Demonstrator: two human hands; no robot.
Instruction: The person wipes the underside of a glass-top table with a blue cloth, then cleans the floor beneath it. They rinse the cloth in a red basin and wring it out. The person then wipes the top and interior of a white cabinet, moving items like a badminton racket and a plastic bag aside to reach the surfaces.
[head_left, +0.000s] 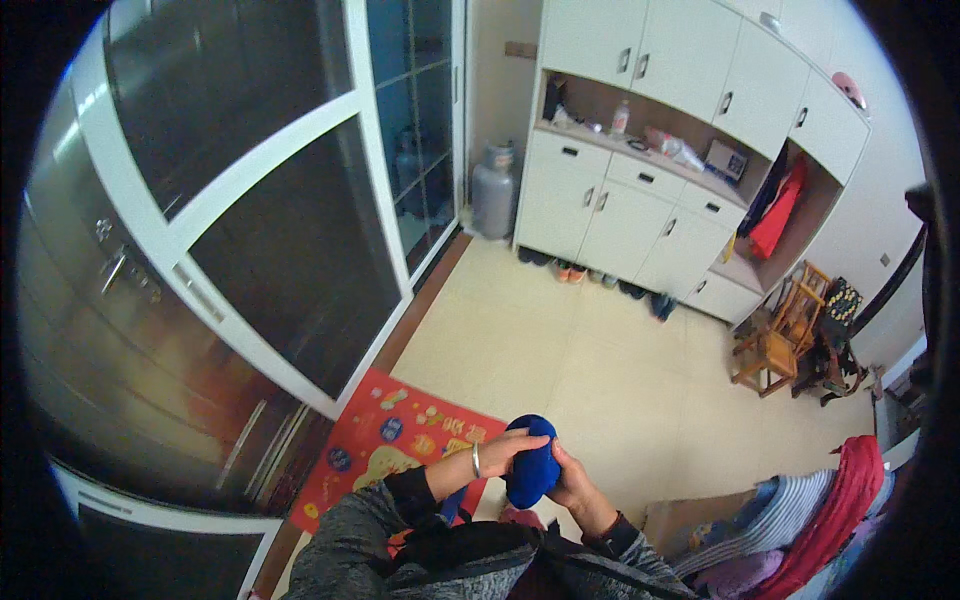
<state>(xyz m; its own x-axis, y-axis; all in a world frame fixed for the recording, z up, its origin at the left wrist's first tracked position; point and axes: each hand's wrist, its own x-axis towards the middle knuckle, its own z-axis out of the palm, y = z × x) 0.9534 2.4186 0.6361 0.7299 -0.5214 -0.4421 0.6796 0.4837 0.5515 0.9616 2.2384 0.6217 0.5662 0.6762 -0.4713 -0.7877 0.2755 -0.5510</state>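
Note:
A deep blue, oblong, soft-looking item (534, 476) is between my two hands in front of my body. Too little detail shows to tell what it is. My left hand (501, 453), with a silver bangle at the wrist, holds it from the left, fingers laid across its upper face. From the right, my right hand (573, 474) grips its side with the thumb pointing up. Beneath my left forearm lies a red floor mat (360, 442) with printed pictures and writing. Part of another blue thing (452, 504) shows there, mostly hidden by my sleeve.
At the left are a metal door (142, 360) and white-framed glass sliding doors (382, 247). A grey gas cylinder (493, 201) stands beside a white cabinet (559, 199), shoes (570, 271) along its base. Wooden chairs (776, 356) are at right; clothes (795, 502) lie piled nearer me.

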